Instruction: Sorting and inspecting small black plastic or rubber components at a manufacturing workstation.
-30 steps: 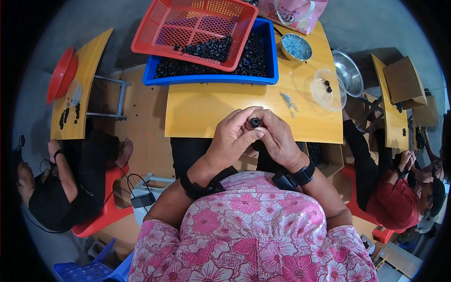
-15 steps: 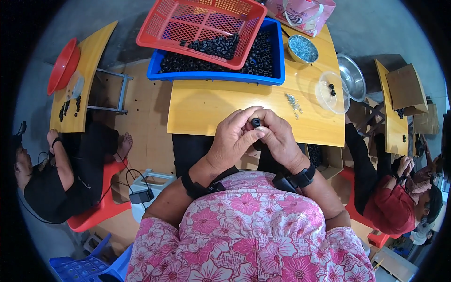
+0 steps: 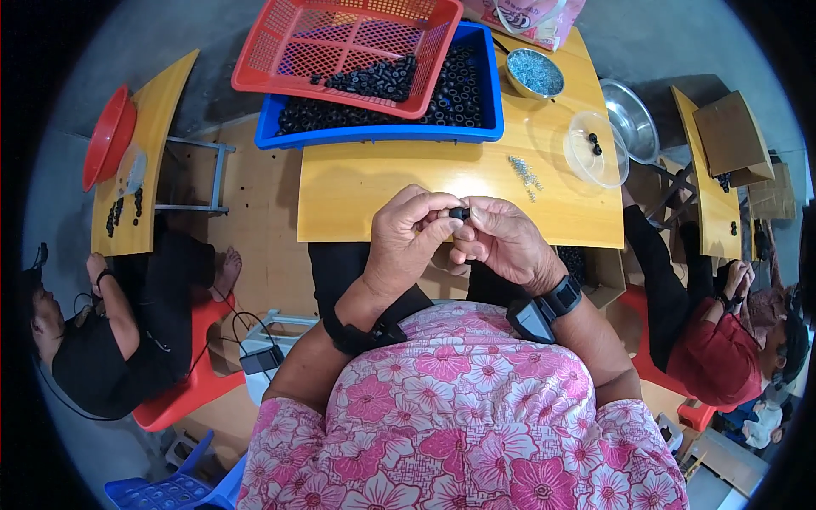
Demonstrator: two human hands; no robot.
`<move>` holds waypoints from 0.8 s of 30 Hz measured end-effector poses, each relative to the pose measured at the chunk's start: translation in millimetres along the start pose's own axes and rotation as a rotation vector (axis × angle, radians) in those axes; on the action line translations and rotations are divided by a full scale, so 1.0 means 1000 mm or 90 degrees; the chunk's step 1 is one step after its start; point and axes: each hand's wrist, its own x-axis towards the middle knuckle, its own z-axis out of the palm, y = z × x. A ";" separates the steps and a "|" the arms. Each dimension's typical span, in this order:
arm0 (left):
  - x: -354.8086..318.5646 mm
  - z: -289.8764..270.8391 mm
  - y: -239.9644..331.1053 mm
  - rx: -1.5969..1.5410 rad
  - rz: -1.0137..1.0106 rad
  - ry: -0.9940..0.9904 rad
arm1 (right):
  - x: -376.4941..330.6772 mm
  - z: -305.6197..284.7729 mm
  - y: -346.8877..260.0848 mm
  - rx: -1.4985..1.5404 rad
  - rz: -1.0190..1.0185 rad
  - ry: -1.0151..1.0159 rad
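Above the near edge of the wooden table (image 3: 357,195), my hands meet at a small black ring-like part (image 3: 459,213). My left hand (image 3: 406,238) pinches its left side between thumb and curled forefinger. On the other side, the thumb and fingertips of my right hand (image 3: 510,242) close on the same part. Fingers cover most of it, so its full shape is hidden. Beyond my right hand lies a loose scatter of small silvery pieces (image 3: 524,177). A round clear plastic dish (image 3: 610,166) with a few black parts (image 3: 595,144) stands to the right.
At the back, a red mesh basket (image 3: 357,55) holding black parts rests in a blue bin (image 3: 382,133) full of black rings. Beside them stand a metal bowl (image 3: 534,75) of silvery pieces and a pink bag (image 3: 540,19). Other people (image 3: 119,319) sit at tables on both sides.
The black part has turned from facing up with its hole showing to lying sideways between my fingertips. My hands have spread slightly apart, and the view has shifted a little.
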 end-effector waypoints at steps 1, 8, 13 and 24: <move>-0.001 0.001 -0.001 0.000 0.000 -0.001 | 0.000 -0.001 0.000 -0.008 0.001 -0.004; -0.005 0.000 -0.008 -0.014 -0.014 0.018 | 0.002 0.000 0.001 -0.050 -0.002 0.033; -0.007 -0.001 -0.010 -0.095 -0.008 0.039 | 0.003 0.013 0.001 -0.205 -0.068 0.113; -0.011 -0.003 -0.007 -0.360 -0.230 -0.013 | 0.010 0.011 0.011 -0.427 -0.302 0.155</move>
